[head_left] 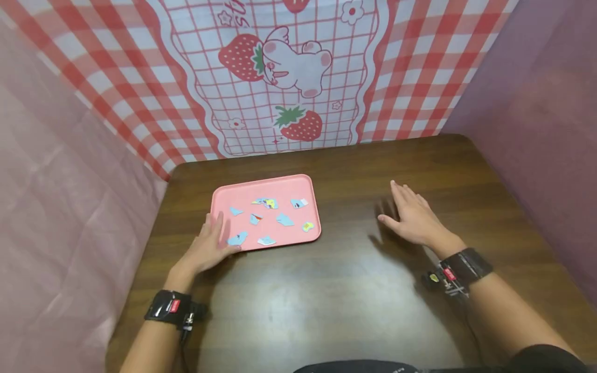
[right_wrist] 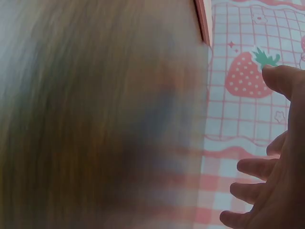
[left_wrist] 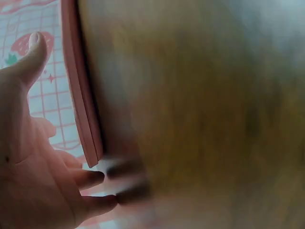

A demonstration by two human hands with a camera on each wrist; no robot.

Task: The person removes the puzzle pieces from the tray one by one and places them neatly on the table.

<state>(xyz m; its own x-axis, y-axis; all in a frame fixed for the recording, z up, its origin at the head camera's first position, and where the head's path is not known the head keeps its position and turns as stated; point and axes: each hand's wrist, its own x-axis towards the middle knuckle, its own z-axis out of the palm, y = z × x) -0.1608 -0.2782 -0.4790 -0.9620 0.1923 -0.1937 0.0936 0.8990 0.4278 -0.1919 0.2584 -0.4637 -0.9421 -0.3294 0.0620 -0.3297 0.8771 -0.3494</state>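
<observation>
A pink tray (head_left: 289,185) lies on the table, and several light-blue puzzle-like pieces are spread over it. Among them are a blue piece (head_left: 285,220) near the middle and a yellow piece (head_left: 307,227) at the right. My left hand (head_left: 208,247) is at the tray's near left corner, thumb and fingers spread and straight; whether it touches the rim cannot be told. The left wrist view shows the tray's edge (left_wrist: 82,95) beside that hand (left_wrist: 38,157). To the right of the tray, my right hand (head_left: 415,216) hovers over the table with fingers extended, holding nothing.
The brown wooden table (head_left: 298,300) has rounded far corners. Behind it hangs a red-checked strawberry cloth (head_left: 345,77). Pink cloth (head_left: 56,197) hangs on the left and a mauve one (head_left: 536,129) on the right. Each wrist wears a black strap with a small camera.
</observation>
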